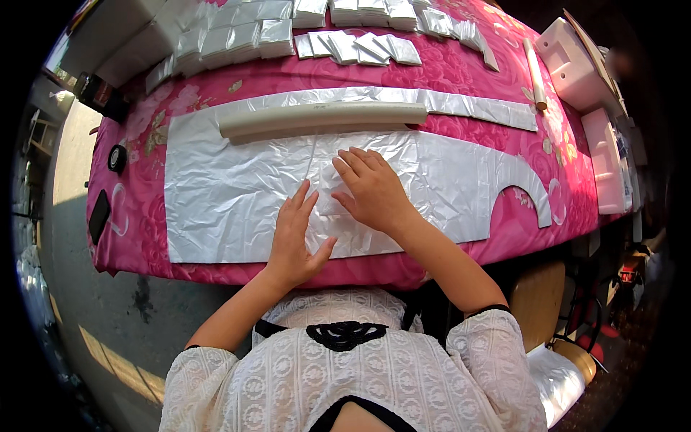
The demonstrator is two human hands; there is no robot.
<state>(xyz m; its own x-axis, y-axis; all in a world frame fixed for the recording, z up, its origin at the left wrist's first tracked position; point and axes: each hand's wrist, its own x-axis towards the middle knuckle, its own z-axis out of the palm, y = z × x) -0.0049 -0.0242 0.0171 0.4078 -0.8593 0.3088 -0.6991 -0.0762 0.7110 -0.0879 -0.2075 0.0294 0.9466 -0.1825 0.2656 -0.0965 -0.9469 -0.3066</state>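
Note:
A thin white plastic apron [230,194] lies spread over the table, its curved neck strap at the right and a long strip along the far side. Across its far part rests a pale grey tube [324,117]. My right hand [371,189] is over the middle of the sheet, palm down, fingers stretched out just short of the tube. Lower and to its left, my left hand [294,241] is open near the apron's front edge, thumb and fingers apart. Neither hand holds anything. Creases run through the plastic around both hands.
A pink flowered cloth [273,273] covers the table. Folded white packets [230,43] stand in stacks along the far side. A dark bottle [102,96], a tape roll [116,158] and a phone [99,216] are at the left. Another tube [535,74] and foam boxes [572,57] are at the right.

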